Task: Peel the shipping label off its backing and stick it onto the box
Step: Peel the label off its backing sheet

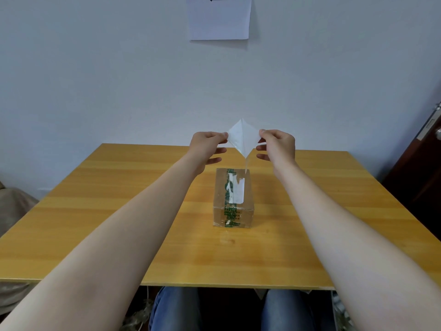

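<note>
Shipping label with backing [242, 139]: white, two sheets parted into a diamond shape and joined along a centre crease. Held in the air above the far end of the box [233, 201], not touching it, with the narrow lower tip hanging toward the box top. Cannot tell which sheet is label and which backing.

Left hand [207, 145]: above and left of the box, pinching the left corner between thumb and forefinger, other fingers loosely spread.

Right hand [276, 145]: above and right of the box, pinching the right corner likewise.

Box: brown cardboard, upright, with green-printed tape [230, 212] lengthwise and a white patch [239, 193] on top.

Table [119, 211]: wooden, under the box.

Paper sheet [219, 17]: on the wall, high beyond the box.

Knees in jeans [174, 309]: nearer than the box, below the table edge.
</note>
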`<state>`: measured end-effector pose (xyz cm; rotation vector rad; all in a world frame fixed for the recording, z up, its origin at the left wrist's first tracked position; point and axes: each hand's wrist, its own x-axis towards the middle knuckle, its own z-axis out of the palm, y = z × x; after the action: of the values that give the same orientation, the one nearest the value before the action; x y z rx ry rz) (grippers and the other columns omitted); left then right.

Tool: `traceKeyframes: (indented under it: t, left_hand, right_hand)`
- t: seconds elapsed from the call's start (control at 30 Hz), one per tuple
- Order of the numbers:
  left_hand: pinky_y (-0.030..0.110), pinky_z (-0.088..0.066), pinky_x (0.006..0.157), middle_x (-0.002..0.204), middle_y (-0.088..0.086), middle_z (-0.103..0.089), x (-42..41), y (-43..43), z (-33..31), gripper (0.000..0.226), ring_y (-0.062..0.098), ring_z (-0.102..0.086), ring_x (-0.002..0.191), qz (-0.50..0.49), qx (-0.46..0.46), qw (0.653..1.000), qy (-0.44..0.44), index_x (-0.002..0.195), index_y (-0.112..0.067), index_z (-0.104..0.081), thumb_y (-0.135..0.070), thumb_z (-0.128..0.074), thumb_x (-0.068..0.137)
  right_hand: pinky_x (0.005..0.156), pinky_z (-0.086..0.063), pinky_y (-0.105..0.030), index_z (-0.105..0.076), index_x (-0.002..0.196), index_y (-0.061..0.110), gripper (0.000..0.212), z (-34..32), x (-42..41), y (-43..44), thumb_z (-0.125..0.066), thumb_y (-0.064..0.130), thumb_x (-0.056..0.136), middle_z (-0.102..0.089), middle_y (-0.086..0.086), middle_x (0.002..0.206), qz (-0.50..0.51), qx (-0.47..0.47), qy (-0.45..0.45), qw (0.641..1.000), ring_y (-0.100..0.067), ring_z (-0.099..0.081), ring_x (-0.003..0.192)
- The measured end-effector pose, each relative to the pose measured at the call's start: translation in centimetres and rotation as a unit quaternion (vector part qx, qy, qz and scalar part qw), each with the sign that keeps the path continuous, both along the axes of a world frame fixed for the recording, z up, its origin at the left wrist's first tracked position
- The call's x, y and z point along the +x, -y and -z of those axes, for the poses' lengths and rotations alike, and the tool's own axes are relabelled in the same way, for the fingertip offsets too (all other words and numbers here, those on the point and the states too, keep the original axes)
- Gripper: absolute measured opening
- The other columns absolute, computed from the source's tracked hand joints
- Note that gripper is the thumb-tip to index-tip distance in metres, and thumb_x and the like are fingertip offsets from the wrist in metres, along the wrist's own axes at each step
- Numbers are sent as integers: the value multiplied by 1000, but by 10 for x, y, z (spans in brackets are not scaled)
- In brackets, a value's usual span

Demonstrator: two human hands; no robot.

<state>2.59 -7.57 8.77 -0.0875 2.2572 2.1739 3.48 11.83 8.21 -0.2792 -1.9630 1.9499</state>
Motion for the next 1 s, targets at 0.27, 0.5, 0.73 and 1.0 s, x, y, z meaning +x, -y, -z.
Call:
traceKeyframes:
  t: [0.27,0.5,0.73,1.0]
  left_hand:
    - [42,-67,84,110,-3,-80,1,0,0,23,17,-79,91,8,12,1000,6,116,-13,-73,-32,-66,104]
    - [45,-67,84,111,-1,-80,0,0,2,24,19,-81,93,8,29,999,17,117,-11,-72,-30,-65,105]
    - [45,-67,82,111,-1,-79,1,-1,2,23,21,-80,96,-5,28,999,18,117,-11,-71,-29,-64,105]
    - [45,-67,83,111,-1,-80,1,1,3,19,22,-79,98,-9,39,999,29,113,-13,-72,-29,-65,105]
  right_hand:
    - [72,-66,-46,-73,83,13,18,0,0,-1,-67,21,99,-70,-3,85,13,-15,3,1000,-19,-69,74]
    - [72,-66,-45,-73,83,14,18,1,1,-2,-67,21,99,-71,-2,84,16,-19,3,1000,-19,-69,74]
    - [71,-65,-44,-73,85,12,17,3,0,-3,-67,21,99,-70,-1,82,22,-24,4,999,-19,-68,73]
    - [68,-64,-41,-73,83,13,18,4,-2,-3,-67,21,99,-69,0,80,23,-25,2,999,-20,-68,72]
